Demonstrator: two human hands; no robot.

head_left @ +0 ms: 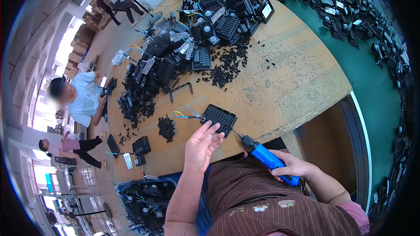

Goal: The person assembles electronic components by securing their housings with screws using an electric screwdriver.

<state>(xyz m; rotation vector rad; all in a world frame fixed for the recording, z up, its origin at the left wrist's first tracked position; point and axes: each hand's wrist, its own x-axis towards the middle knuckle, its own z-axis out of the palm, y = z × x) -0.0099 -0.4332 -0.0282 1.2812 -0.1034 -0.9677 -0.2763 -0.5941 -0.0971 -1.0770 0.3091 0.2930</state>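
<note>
A small black floodlight (pixel 220 119) with a ribbed back lies near the table's front edge, with blue and yellow wires coming off its left side. My left hand (pixel 202 147) is at its near edge, fingers bent and pressed against the housing; whether a small part sits between the fingertips is hidden. My right hand (pixel 291 166) is wrapped around a blue electric screwdriver (pixel 267 156). Its thin bit points at the floodlight's right edge, close to the left fingertips.
Black floodlights (pixel 162 67) are heaped on the wooden table (pixel 288 78), beside loose black screws (pixel 225 67). A small screw pile (pixel 166 129), a bracket (pixel 181 89) and another floodlight (pixel 141 145) lie leftward. A filled crate (pixel 146 201) stands below. A co-worker (pixel 83 98) sits left.
</note>
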